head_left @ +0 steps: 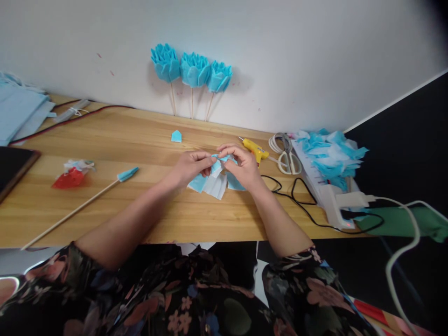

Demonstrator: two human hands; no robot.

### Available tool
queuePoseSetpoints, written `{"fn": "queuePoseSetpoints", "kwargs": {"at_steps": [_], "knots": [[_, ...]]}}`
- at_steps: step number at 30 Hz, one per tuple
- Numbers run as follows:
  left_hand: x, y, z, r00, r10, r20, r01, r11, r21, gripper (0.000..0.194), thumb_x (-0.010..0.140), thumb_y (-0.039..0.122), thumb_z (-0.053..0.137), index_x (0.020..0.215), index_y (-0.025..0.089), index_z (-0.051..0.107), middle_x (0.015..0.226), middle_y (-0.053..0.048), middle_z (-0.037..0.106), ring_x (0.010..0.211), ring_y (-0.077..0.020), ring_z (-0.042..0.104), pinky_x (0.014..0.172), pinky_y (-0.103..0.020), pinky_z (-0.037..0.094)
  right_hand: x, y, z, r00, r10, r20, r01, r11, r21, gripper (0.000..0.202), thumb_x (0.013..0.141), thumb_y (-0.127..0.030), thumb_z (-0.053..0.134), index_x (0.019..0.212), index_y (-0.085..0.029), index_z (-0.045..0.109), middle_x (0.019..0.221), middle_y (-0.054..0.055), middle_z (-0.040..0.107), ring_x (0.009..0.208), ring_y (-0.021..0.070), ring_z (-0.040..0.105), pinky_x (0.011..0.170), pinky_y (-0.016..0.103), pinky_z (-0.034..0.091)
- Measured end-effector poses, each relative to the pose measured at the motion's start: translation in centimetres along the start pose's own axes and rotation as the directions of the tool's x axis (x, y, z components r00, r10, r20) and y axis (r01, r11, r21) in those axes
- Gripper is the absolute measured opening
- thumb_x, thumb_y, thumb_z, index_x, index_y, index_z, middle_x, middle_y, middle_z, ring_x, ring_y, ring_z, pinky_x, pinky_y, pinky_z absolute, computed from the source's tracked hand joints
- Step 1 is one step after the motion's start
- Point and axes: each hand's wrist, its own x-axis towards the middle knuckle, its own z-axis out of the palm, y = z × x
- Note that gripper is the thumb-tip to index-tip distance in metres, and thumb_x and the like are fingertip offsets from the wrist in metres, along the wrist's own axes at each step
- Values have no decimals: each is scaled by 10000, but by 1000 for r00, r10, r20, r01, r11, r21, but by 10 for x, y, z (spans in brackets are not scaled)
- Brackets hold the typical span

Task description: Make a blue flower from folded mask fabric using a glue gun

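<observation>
1. Small blue piece (pixel 216 167): above the counter (pixel 140 221), between both hands, partly hidden by fingers.
2. Left grip (pixel 192 169): fingertips together, pinching its edge.
3. Right grip (pixel 243 167): thumb and fingers closed on its other side.
4. Blue and white scraps (pixel 215 186) lie beneath; yellow glue gun (pixel 255 148) and scissors (pixel 290 161) sit rightward.
5. Three blue flowers (pixel 195 70) lean against the wall.
6. The piece looks soft, folded.

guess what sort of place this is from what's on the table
Probably a home or small-studio craft corner: three blue fabric-like flowers on sticks lean against the wall, a yellow glue gun and scissors lie on the wooden tabletop, and a heap of blue-and-white scraps sits at the right.
</observation>
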Motion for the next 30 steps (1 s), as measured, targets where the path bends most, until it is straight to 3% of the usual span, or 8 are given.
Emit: {"fn": "queuePoseSetpoints", "kwargs": {"at_steps": [8,11,17,25,30], "knots": [[-2,4,1,995,78,-67,-73,995,72,367,832,449,668,582,191,593,564,4,536,564,-115,478,580,-269,397,-2,0,0,998,15,53,-14,1000,-5,197,865,-180,575,943,-293,716,1155,9,720,1166,207,631,1056,426,470],[-2,4,0,991,102,-82,-96,992,79,400,834,456,657,547,192,567,550,3,522,558,-114,469,569,-266,393,-2,-2,-2,996,33,87,-37,998,43,157,931,-332,593,1000,-306,732,1179,15,714,1174,211,627,1063,422,461],[0,3,1,988,104,-115,-94,992,85,396,846,413,632,527,193,545,529,8,507,538,-110,451,553,-263,388,-2,-1,-1,988,145,43,-149,982,120,393,927,-631,540,1058,-316,735,1052,8,737,1030,223,663,979,420,511],[-3,5,1,987,98,-124,-88,992,85,397,859,402,616,536,191,521,546,14,485,538,-106,425,547,-267,347,-2,7,3,988,155,-16,-150,974,170,406,944,-626,514,957,-307,765,1044,18,739,1042,228,670,987,417,515],[-4,6,2,989,92,-118,-82,993,82,435,886,425,612,534,195,500,550,14,474,535,-111,422,552,-279,333,-2,0,1,997,70,19,-71,993,94,397,960,-592,515,957,-288,771,1073,26,749,1098,227,667,1025,417,495]]}}
